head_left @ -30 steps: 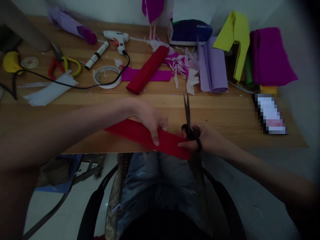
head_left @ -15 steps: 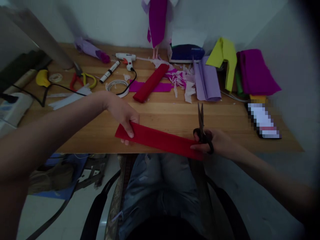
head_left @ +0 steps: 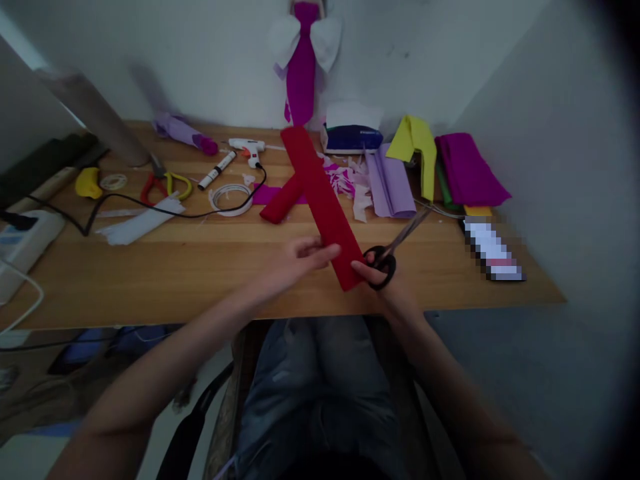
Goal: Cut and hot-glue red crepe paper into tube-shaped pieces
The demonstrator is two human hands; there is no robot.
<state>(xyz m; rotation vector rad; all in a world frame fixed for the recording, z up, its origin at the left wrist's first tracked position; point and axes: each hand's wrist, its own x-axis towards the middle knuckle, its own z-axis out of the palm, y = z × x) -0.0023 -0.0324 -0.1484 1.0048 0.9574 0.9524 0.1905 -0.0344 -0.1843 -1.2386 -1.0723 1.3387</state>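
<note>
A long red paper strip (head_left: 323, 200) stands nearly on end over the wooden table (head_left: 200, 267), its near end held between both hands. My left hand (head_left: 295, 257) pinches the strip's lower left edge. My right hand (head_left: 377, 273) holds black scissors (head_left: 395, 243) by the loops and also touches the strip's bottom right corner; the blades point up and to the right, closed or almost closed.
A red paper roll (head_left: 283, 200), tape ring (head_left: 231, 199), glue gun (head_left: 247, 147) with black cord, marker (head_left: 216, 171), red-and-yellow scissors (head_left: 163, 187) and white strips (head_left: 137, 223) lie behind. Lilac (head_left: 387, 180), yellow (head_left: 417, 143) and purple paper (head_left: 470, 170) are at back right. A doll (head_left: 303, 67) stands by the wall.
The red strip swung from lying flat across the table edge to pointing away and upward. My left hand slid from its far end to the near end. The scissors tilted to the right.
</note>
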